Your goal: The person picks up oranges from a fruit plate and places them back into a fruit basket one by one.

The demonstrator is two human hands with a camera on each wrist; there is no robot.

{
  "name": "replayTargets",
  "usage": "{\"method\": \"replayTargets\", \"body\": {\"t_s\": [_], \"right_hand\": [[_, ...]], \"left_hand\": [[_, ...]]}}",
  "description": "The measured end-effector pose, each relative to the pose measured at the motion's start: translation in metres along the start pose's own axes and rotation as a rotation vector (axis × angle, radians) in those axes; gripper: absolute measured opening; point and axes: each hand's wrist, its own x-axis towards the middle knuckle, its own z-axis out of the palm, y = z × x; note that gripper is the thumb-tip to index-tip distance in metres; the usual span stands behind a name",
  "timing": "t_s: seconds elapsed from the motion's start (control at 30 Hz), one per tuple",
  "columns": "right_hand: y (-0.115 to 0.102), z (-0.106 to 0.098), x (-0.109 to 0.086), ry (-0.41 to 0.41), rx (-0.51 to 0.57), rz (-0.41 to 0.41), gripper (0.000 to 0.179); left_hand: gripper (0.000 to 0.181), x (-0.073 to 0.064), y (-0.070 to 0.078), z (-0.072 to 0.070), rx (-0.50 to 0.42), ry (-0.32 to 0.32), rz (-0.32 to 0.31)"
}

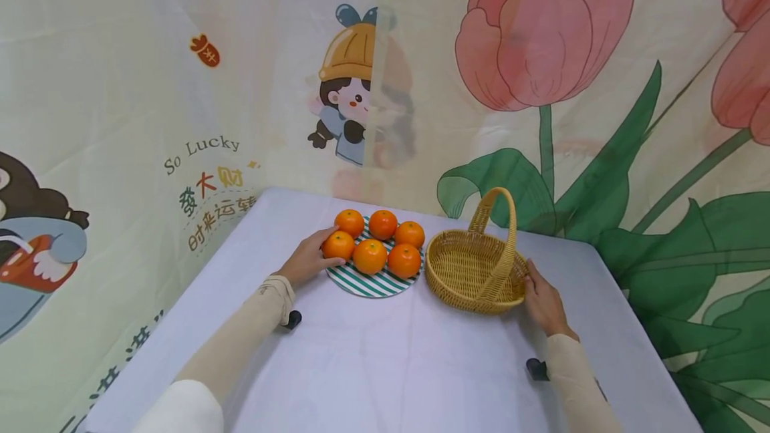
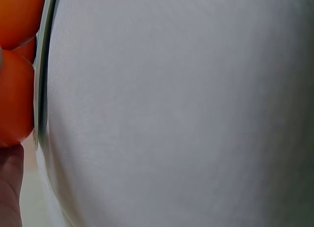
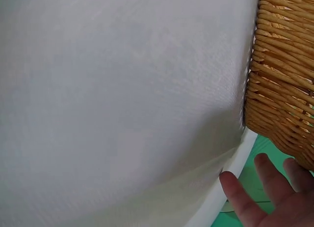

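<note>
My left hand point(image 1: 308, 259) holds the front-left orange point(image 1: 338, 246), its thumb on the near side and its fingers on the far side. That orange and several others rest on a round plate point(image 1: 373, 287) with green and white stripes. In the left wrist view, a fingertip of the left hand point(image 2: 10, 185) touches an orange point(image 2: 15, 102) above the plate's edge. To the right of the plate stands an oval wicker basket point(image 1: 460, 296) with a tall arched handle. My right hand point(image 1: 546, 303) rests against the basket's right side, with straight, spread fingers point(image 3: 274, 180) in the right wrist view.
A white cloth covers the table point(image 1: 385, 366). The basket's inside shows bare woven wicker. Behind the table hangs a printed curtain point(image 1: 283, 85) with tulips and cartoon figures. Dark camera pieces point(image 1: 293, 319) show at both wrists.
</note>
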Motion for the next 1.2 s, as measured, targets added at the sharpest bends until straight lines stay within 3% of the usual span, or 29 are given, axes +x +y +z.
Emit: {"method": "replayTargets", "body": {"t_s": [0.3, 0.57, 0.87, 1.2], "right_hand": [[0.001, 0.002, 0.001, 0.007, -0.001, 0.034, 0.053], [0.0, 0.002, 0.0, -0.004, 0.012, 0.033, 0.054], [-0.002, 0.0, 0.003, -0.005, 0.014, 0.03, 0.054], [0.003, 0.001, 0.001, -0.01, 0.03, 0.02, 0.054]], "left_hand": [[0.082, -0.002, 0.002, 0.001, -0.027, 0.045, 0.038], [0.081, -0.004, 0.003, 0.0, -0.04, 0.045, -0.009], [0.075, -0.003, 0.005, -0.005, -0.057, 0.069, -0.008], [0.095, 0.005, -0.003, 0.005, -0.114, 0.03, -0.085]]}}
